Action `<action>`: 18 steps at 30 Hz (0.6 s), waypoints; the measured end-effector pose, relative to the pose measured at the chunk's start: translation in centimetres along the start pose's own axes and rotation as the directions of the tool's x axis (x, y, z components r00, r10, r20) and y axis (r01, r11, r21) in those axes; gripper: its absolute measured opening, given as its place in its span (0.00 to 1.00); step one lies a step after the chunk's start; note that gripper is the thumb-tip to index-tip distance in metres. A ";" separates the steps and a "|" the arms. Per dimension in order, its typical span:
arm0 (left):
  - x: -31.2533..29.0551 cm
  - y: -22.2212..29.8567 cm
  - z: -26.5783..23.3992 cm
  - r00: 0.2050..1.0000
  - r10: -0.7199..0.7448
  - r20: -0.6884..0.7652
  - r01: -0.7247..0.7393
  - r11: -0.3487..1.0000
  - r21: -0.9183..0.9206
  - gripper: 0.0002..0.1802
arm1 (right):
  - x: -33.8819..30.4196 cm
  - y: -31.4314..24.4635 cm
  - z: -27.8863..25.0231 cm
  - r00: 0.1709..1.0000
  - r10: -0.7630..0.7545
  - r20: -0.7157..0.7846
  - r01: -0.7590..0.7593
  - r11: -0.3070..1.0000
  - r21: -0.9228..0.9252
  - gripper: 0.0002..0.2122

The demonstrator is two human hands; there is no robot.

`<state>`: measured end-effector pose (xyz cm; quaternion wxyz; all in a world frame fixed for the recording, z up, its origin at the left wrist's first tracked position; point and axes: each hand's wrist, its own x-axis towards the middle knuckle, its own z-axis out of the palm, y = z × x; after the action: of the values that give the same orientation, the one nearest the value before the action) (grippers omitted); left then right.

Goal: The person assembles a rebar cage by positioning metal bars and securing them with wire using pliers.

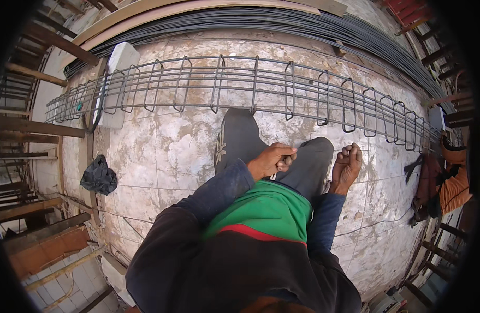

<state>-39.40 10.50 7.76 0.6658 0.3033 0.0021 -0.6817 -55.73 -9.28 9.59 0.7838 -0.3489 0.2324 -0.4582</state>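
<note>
My left hand (274, 160) is closed over my lap, thumb and forefinger pressed together as in a pinch. Beside my other knee, my right hand (347, 166) is raised with its fingers curled in. Whatever either hand holds, if anything, is too small to make out. Beyond my knees a long steel rebar cage (255, 86) runs from left to right, with several rectangular stirrups around its lengthwise bars. Both hands are apart from the cage. My knees are bent close to its near side.
A pale block (122, 56) supports the cage at the left. Long thin rebars (250, 18) lie bundled behind it, beside wooden planks (161, 13). A black plastic bag (99, 176) sits on the left; orange cloth (455, 192) and dark cloth lie at the right.
</note>
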 end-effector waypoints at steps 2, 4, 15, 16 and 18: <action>-0.4 -0.2 0.0 0.991 -0.134 0.028 0.135 0.990 -0.050 0.14 | 0.1 -1.0 -0.8 0.997 -0.019 0.074 0.021 1.000 -0.020 0.08; -0.6 -0.7 -0.5 0.988 -0.139 0.070 0.145 0.985 -0.092 0.15 | 0.2 -1.9 -0.8 0.991 -0.046 0.124 0.056 0.996 -0.072 0.07; -1.7 -1.7 2.6 0.726 0.652 0.219 -0.547 0.354 0.759 0.17 | 2.9 -0.8 0.3 0.976 -0.094 -0.197 0.027 0.947 -0.320 0.19; -1.6 -1.9 2.7 0.692 0.671 0.266 -0.578 0.294 0.761 0.16 | 2.7 -1.3 1.1 0.961 -0.017 -0.276 -0.040 0.979 -0.201 0.15; -1.8 -1.6 2.3 0.665 0.675 0.318 -0.602 0.234 0.763 0.16 | 3.1 -1.2 -0.6 0.968 0.233 -0.087 -0.220 0.965 0.141 0.13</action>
<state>-41.90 11.38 9.77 0.6584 0.5759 -0.4134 -0.2528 -55.33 -12.61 10.01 0.8391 -0.2440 0.2806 -0.3971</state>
